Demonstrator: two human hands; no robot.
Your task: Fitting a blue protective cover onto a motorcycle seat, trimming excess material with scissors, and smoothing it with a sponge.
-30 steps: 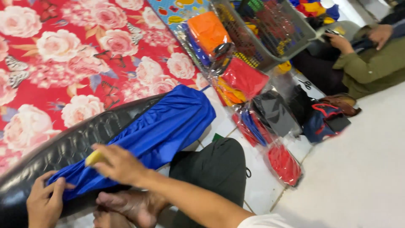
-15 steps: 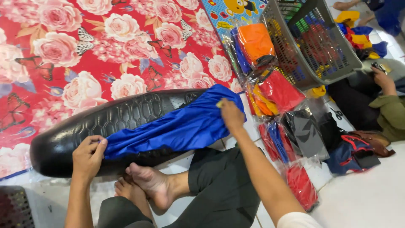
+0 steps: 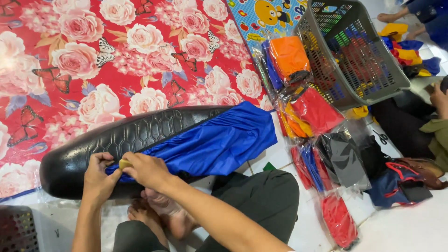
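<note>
A long black padded seat (image 3: pixel 135 135) with a hexagon pattern lies across my legs on the floor. A blue fabric cover (image 3: pixel 219 142) is pulled over its right end and stretches toward the left. My left hand (image 3: pixel 99 176) grips the cover's left edge against the seat. My right hand (image 3: pixel 147 170) sits beside it, pinching the same edge together with a small yellow object (image 3: pixel 124 164). Both hands are close together at the seat's front left side.
A red floral mat (image 3: pixel 116 60) lies behind the seat. Plastic-wrapped covers in orange (image 3: pixel 289 56), red (image 3: pixel 317 109), grey and blue are piled at the right. A grey mesh basket (image 3: pixel 350 51) stands at the back right. Another person's hand (image 3: pixel 438 100) and sleeve show at the right edge.
My right hand has come from the cover's right end back to the left, joining my left hand at the cover's edge. The view has shifted so the seat sits lower and more central.
</note>
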